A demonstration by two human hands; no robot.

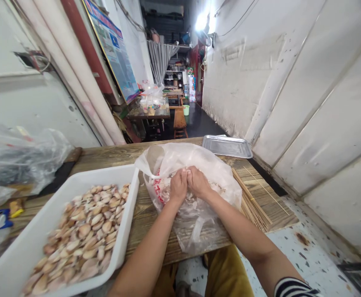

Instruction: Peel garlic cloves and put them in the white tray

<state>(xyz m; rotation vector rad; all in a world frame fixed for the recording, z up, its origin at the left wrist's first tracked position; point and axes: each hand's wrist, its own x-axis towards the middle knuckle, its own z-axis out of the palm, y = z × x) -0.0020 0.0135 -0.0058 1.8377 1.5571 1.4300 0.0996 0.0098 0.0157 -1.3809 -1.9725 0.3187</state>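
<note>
My left hand (179, 185) and my right hand (198, 181) meet over the mouth of a whitish plastic bag (199, 231) on the wooden table. Both have their fingers curled and thumbs side by side, closed around something too hidden to name. Pale papery garlic skins (216, 187) lie in the bag beneath and around them. Red printing shows on the bag's left side. Left of the bag, a white plastic tub (131, 208) holds many unpeeled garlic cloves (89, 231).
A bundle of thin bamboo skewers (251, 202) lies right of the bag, with one loose skewer (270, 194) beside it. A metal tray (226, 146) rests at the table's far edge. Clear plastic bags (28, 156) are heaped at left. A white wall (292, 103) runs along the right.
</note>
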